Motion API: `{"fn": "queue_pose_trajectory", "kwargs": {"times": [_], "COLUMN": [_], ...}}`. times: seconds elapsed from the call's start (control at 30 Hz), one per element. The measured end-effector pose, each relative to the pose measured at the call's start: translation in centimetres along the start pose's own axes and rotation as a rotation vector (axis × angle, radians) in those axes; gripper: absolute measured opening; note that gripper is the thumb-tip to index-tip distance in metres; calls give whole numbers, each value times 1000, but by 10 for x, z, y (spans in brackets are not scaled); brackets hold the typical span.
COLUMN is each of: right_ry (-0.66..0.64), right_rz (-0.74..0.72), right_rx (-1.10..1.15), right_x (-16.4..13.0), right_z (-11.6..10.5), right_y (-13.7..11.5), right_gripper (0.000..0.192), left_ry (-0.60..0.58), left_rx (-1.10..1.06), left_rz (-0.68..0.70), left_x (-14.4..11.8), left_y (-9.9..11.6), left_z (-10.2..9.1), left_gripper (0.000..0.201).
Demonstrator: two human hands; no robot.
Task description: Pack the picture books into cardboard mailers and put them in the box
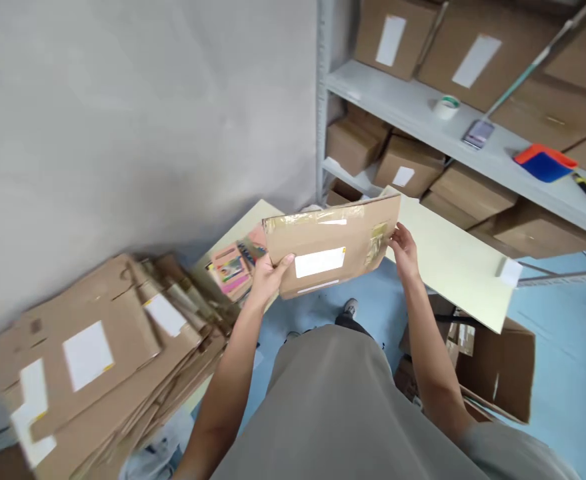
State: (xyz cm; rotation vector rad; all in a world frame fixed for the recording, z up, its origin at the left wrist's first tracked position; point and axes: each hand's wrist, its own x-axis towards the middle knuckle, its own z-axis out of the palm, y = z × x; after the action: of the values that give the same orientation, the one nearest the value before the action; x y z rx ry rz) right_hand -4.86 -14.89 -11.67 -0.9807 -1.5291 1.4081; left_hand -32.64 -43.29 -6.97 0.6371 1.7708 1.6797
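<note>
A flattened cardboard box (357, 260) with a white label and shiny tape along its upper edge is held up in front of my body. My left hand (267, 277) grips its left end, thumb on the near face and fingers out of sight behind. At the opposite end, my right hand (403, 250) pinches the edge with thumb and fingers. Just beyond my left hand, a colourful boxed set (231, 270) in pink packaging lies on a pale yellow board (243, 223).
Flattened cartons (123, 353) are piled at the left against the grey wall. A pale panel (453, 260) juts out at the right below a metal shelf (397, 93) bearing boxes, a tape roll (446, 107) and a phone (479, 133). An open carton (497, 367) stands on the blue floor.
</note>
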Motion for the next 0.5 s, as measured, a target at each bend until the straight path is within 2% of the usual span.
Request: {"fn": "queue_pose_trajectory", "kwargs": {"times": [0.13,0.27,0.4,0.5], "right_ry": [19,126,269,385], "right_rz": [71,89,93,119], "right_rx": [-6,0,-26,-90], "right_x": [17,27,28,27], "right_z": [-101,-185,-247,-276], "right_y": [8,15,26,41], "right_gripper": [38,38,38,29], "left_ry": [-176,-269,-260,-336], "left_rx": [44,61,45,31], "left_rz": [-17,-44,14,-4], "left_x": [42,92,129,144], "left_y": [-7,-27,-50,-61], "left_z": [83,181,284,341], "left_gripper": [78,75,61,58]}}
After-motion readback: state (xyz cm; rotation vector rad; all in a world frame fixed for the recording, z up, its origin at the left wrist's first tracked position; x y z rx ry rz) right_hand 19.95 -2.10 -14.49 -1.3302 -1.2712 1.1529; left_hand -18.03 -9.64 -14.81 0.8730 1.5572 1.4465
